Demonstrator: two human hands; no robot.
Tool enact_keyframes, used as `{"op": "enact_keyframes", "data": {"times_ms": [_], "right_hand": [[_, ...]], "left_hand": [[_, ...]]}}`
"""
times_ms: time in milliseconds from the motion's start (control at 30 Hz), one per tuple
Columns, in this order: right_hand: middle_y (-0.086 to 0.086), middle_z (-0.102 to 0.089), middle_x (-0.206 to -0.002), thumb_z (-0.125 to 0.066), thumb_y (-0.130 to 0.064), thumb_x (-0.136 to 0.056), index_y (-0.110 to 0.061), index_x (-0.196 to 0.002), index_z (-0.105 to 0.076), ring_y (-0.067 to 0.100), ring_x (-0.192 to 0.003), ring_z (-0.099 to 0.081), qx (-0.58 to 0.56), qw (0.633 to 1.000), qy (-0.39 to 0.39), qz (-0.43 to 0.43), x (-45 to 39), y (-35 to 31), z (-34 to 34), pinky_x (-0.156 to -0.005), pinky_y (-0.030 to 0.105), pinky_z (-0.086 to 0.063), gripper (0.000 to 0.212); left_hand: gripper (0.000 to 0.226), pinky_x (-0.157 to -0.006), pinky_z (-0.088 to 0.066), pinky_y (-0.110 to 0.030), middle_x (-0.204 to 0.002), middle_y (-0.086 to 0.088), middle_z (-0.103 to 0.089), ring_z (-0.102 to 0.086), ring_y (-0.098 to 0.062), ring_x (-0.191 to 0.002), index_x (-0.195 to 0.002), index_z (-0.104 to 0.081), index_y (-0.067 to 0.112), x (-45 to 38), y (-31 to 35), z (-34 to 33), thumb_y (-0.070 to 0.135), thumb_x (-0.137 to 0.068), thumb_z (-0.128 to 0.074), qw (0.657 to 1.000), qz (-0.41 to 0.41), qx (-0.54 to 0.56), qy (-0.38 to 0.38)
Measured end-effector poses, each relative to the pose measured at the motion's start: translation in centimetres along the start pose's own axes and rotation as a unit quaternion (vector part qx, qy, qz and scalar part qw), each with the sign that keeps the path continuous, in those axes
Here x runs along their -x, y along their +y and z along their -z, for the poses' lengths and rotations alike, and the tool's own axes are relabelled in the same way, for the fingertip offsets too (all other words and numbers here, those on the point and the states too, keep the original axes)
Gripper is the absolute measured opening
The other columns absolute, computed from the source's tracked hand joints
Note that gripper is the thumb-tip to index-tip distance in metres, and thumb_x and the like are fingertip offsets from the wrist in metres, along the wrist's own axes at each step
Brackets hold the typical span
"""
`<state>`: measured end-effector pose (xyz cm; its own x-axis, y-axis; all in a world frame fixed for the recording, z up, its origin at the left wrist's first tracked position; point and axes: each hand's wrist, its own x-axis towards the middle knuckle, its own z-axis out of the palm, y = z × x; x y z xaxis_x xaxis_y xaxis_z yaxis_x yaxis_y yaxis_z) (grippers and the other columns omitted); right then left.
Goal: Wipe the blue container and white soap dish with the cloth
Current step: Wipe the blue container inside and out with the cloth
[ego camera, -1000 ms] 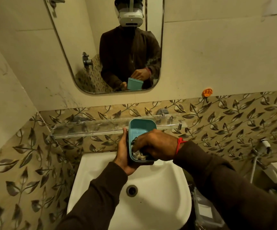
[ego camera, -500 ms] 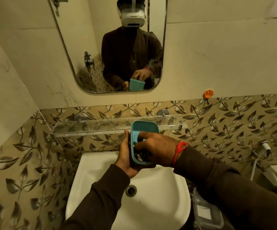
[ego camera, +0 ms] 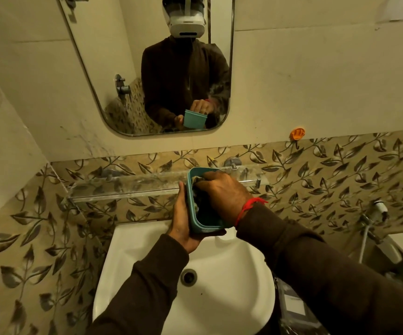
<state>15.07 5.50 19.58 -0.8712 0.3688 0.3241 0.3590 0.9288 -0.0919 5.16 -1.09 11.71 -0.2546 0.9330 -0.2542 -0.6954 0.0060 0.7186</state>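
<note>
Head view: bathroom, plain cream wall above, leaf-pattern tiles below. White sink (ego camera: 132, 257) under the hands, drain (ego camera: 188, 276) bare. Glass shelf (ego camera: 123, 187) on the tiles, mirror (ego camera: 103, 76) above it, orange hook (ego camera: 297, 134) to its right. Left hand (ego camera: 182, 226) cups the blue container (ego camera: 192, 201) from its side and bottom, fingers curled round it, over the sink. Right hand (ego camera: 222, 192) is inside the container, fingers bunched on a dark cloth (ego camera: 199, 189) pressed against its inner wall. Red thread (ego camera: 247, 207) on the right wrist. Soap dish not seen.
</note>
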Motion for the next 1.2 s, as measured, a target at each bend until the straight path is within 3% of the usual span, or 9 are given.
{"op": "enact_keyframes", "data": {"times_ms": [67, 167, 267, 367, 467, 667, 933, 1067, 1200], "right_hand": [[0.012, -0.057, -0.132, -0.068, -0.012, -0.083, -0.014, -0.123, -0.061, 0.031, -0.119, -0.050, -0.035, 0.999, -0.002, 0.038, 0.1, -0.1, 0.2, -0.101, 0.044, -0.042, 0.041], [0.010, -0.068, -0.118, -0.068, -0.001, -0.079, -0.011, -0.110, -0.069, 0.028, -0.110, -0.059, -0.098, 0.987, -0.028, 0.124, 0.5, -0.6, 1.0, -0.097, 0.039, -0.046, 0.032], [0.006, -0.068, -0.117, -0.067, 0.001, -0.080, -0.013, -0.110, -0.069, 0.022, -0.112, -0.059, -0.111, 0.974, -0.109, 0.165, 0.7, -0.8, 1.9, -0.098, 0.032, -0.045, 0.033], [0.007, -0.065, -0.121, -0.063, -0.001, -0.082, -0.014, -0.112, -0.068, 0.023, -0.114, -0.057, -0.063, 0.967, -0.167, 0.184, 0.2, -0.4, 2.7, -0.099, 0.035, -0.045, 0.033], [0.007, -0.065, -0.120, -0.065, -0.012, -0.085, -0.015, -0.114, -0.066, 0.027, -0.110, -0.058, 0.028, 0.970, -0.125, 0.206, 0.1, -0.1, 3.0, -0.089, 0.042, -0.052, 0.029], [0.014, -0.064, -0.114, -0.071, -0.027, -0.081, -0.010, -0.117, -0.059, 0.031, -0.105, -0.057, 0.167, 0.981, -0.003, 0.094, -1.0, 1.4, 2.8, -0.083, 0.043, -0.053, 0.042], [0.013, -0.067, -0.110, -0.069, -0.035, -0.082, -0.009, -0.114, -0.056, 0.034, -0.104, -0.059, 0.260, 0.964, -0.044, 0.029, -1.4, 0.3, 2.0, -0.093, 0.046, -0.042, 0.043], [0.016, -0.066, -0.109, -0.060, -0.025, -0.089, -0.005, -0.123, -0.046, 0.034, -0.095, -0.063, 0.190, 0.975, -0.095, 0.070, -0.7, 0.0, 0.8, -0.087, 0.045, -0.051, 0.042], [0.017, -0.065, -0.107, -0.061, -0.020, -0.088, -0.005, -0.120, -0.047, 0.034, -0.092, -0.064, -0.032, 0.992, -0.114, 0.038, 0.1, 0.5, 0.9, -0.081, 0.046, -0.054, 0.038]], "left_hand": [[0.064, -0.072, -0.059, -0.061, -0.115, -0.015, -0.077, -0.066, -0.042, -0.112, -0.118, -0.073, 0.030, 0.1, 0.6, 0.0, 0.077, -0.088, -0.041, 1.000, -0.001, 0.017, -0.006], [0.071, -0.069, -0.062, -0.051, -0.107, -0.019, -0.078, -0.073, -0.035, -0.099, -0.121, -0.072, 0.017, 0.0, 2.3, 0.2, 0.072, -0.093, -0.039, 0.999, -0.015, 0.045, -0.008], [0.077, -0.081, -0.062, -0.045, -0.112, -0.020, -0.075, -0.074, -0.033, -0.098, -0.129, -0.067, 0.009, -0.1, 3.3, 0.5, 0.071, -0.094, -0.036, 1.000, -0.012, 0.017, -0.011], [0.078, -0.077, -0.063, -0.045, -0.112, -0.021, -0.075, -0.075, -0.034, -0.097, -0.122, -0.072, 0.011, -0.1, 2.5, 0.2, 0.074, -0.092, -0.036, 1.000, 0.009, 0.004, -0.001], [0.078, -0.074, -0.062, -0.050, -0.111, -0.022, -0.076, -0.076, -0.037, -0.093, -0.112, -0.078, 0.017, -0.4, 1.9, 0.0, 0.078, -0.090, -0.036, 1.000, 0.020, 0.013, -0.003], [0.075, -0.080, -0.057, -0.063, -0.122, -0.020, -0.072, -0.067, -0.044, -0.110, -0.125, -0.068, 0.031, -1.2, 1.6, -0.9, 0.085, -0.080, -0.042, 0.999, 0.002, -0.043, 0.031], [0.066, -0.084, -0.054, -0.072, -0.110, -0.012, -0.079, -0.072, -0.040, -0.105, -0.103, -0.079, 0.038, -2.3, 1.7, -1.4, 0.088, -0.070, -0.051, 0.993, -0.068, -0.075, 0.059], [0.087, -0.092, -0.051, -0.072, -0.115, -0.018, -0.076, -0.071, -0.041, -0.108, -0.117, -0.075, 0.023, -2.3, 2.6, -1.3, 0.089, -0.064, -0.054, 0.987, -0.114, -0.078, 0.082], [0.077, -0.101, -0.049, -0.065, -0.119, -0.020, -0.074, -0.070, -0.038, -0.112, -0.124, -0.071, 0.015, -2.1, 2.3, -0.8, 0.077, -0.084, -0.049, 0.989, -0.113, -0.058, 0.076]]}}
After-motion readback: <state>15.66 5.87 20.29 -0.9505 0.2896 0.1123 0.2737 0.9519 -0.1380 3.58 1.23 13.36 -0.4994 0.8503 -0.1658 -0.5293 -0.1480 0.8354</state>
